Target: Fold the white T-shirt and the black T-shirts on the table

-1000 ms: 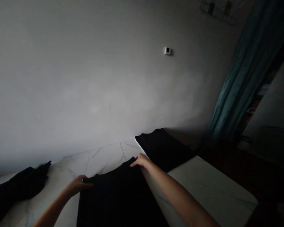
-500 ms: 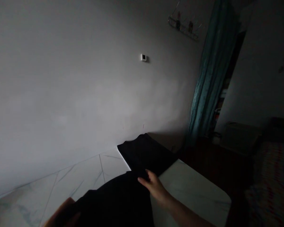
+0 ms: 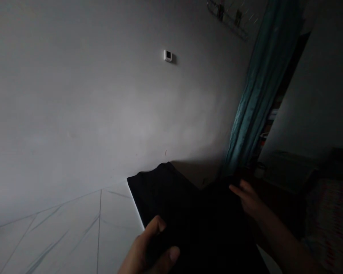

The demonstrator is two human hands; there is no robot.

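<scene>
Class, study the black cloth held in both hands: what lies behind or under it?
Behind the held black cloth, the far part of a second black cloth shows on the marbled table, near the wall. Its nearer part and anything else underneath are hidden.

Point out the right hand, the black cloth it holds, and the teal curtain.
Right hand (image 3: pixel 249 201): head view, middle of the hand.
Black cloth (image 3: pixel 217 224): head view, surface between both hands.
Teal curtain (image 3: pixel 255 93): head view, folds partway down.

white table (image 3: pixel 71 239) | grey veins, thin dark lines | on top: black cloth (image 3: pixel 157 190), flat, far edge wavy
</scene>
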